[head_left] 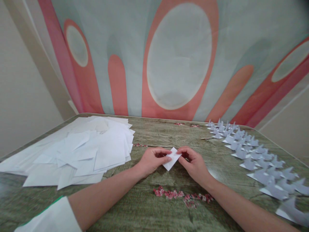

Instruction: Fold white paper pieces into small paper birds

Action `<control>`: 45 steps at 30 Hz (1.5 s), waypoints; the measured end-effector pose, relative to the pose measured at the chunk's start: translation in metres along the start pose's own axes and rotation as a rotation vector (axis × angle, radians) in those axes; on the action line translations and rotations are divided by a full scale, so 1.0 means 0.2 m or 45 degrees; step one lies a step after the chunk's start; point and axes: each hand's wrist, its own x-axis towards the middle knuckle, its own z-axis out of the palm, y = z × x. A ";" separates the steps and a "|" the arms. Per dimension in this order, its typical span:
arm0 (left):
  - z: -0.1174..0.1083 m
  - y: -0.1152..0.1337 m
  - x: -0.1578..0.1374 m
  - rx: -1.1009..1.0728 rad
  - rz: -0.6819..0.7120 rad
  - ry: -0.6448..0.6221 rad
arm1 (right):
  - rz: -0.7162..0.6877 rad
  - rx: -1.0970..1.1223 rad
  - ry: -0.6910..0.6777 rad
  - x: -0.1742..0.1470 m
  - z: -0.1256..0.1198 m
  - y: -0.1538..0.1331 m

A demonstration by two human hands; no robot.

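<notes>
A small folded piece of white paper (pixel 171 161) is held between my two hands, just above the middle of the table, one corner pointing toward me. My left hand (pixel 154 160) pinches its left side between thumb and fingers. On the opposite side, my right hand (pixel 192 162) grips the upper right edge the same way. The paper looks like a small diamond with layered folds; its underside is hidden.
A broad pile of loose white paper sheets (pixel 109 149) covers the table's left side. Rows of folded paper cranes (pixel 262 175) stand along the right. The wood-patterned tabletop (pixel 154 132) has printed pink blossoms and meets a patterned backdrop (pixel 134 64) behind.
</notes>
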 end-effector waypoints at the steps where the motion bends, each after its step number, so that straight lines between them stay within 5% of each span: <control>1: 0.00 0.00 0.00 0.009 0.002 0.004 | 0.006 -0.005 -0.005 0.00 0.00 0.00; 45: 0.02 0.05 -0.02 0.048 0.157 -0.038 | -0.153 -0.138 -0.003 -0.03 0.01 -0.07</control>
